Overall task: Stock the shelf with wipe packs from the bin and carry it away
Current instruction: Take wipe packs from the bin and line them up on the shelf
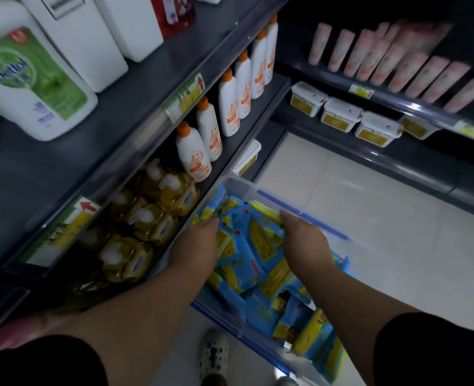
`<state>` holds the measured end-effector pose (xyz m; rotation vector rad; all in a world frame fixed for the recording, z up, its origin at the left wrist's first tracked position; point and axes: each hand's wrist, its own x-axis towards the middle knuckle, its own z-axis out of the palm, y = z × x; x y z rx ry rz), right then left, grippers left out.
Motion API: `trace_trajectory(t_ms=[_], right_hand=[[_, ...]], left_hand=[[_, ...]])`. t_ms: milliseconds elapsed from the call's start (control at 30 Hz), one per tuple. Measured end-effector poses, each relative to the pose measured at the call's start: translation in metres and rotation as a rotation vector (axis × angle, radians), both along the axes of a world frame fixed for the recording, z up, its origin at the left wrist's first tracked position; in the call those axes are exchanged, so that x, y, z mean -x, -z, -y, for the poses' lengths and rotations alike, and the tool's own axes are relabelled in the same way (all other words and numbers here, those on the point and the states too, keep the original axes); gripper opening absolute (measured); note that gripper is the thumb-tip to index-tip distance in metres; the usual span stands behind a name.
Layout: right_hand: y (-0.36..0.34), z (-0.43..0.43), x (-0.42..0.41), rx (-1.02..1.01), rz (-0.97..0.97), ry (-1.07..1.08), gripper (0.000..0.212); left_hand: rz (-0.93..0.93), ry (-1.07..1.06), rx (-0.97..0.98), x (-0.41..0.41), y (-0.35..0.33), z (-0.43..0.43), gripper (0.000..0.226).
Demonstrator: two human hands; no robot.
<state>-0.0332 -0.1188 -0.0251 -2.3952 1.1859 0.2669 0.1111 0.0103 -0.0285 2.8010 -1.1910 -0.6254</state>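
A clear plastic bin (350,247) with blue trim stands on the floor beside the shelving. It is heaped with several blue and yellow wipe packs (260,263). Both hands reach down into it. My left hand (202,240) rests on the packs at the bin's left side, fingers curled among them. On the far right of the pile is my right hand (305,232), its fingertips buried among the packs near the blue rim. Whether either hand grips a pack is hidden by the fingers.
Dark shelves (152,87) on the left carry white bottles, orange-capped bottles (230,107) and yellow pump bottles (146,218). A second shelf unit at the right holds white tubs (339,115) and pink tubes. Pale floor tiles (369,190) lie between. My shoe (213,352) is below the bin.
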Motion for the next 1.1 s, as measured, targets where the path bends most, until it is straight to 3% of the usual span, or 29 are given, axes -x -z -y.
trace_trajectory(t_ms=[133, 333, 567, 800, 900, 967, 1100], right_hand=[[-0.038, -0.010, 0.002, -0.070, 0.354, 0.200, 0.035], [-0.121, -0.027, -0.003, -0.837, 0.838, 0.538, 0.030], [-0.226, -0.025, 0.013, -1.260, 0.994, 0.411, 0.031], [-0.307, -0.043, 0.024, -1.233, 0.954, 0.184, 0.037], [-0.329, -0.058, 0.022, -1.197, 0.977, 0.160, 0.033], [-0.344, -0.070, 0.019, -1.162, 1.005, 0.153, 0.033], [-0.385, -0.105, 0.010, -1.155, 1.058, 0.022, 0.036]], left_hand=[[0.074, 0.032, 0.163, 0.005, -0.038, -0.002, 0.048], [0.230, 0.302, 0.640, 0.020, -0.117, -0.009, 0.045], [0.377, 0.509, 0.782, 0.067, -0.217, -0.034, 0.044], [0.527, 0.517, 0.905, 0.089, -0.295, -0.069, 0.037], [0.605, 0.586, 0.861, 0.089, -0.317, -0.081, 0.048], [0.623, 0.578, 0.817, 0.090, -0.333, -0.094, 0.040], [0.522, 0.235, 0.993, 0.082, -0.377, -0.142, 0.054]])
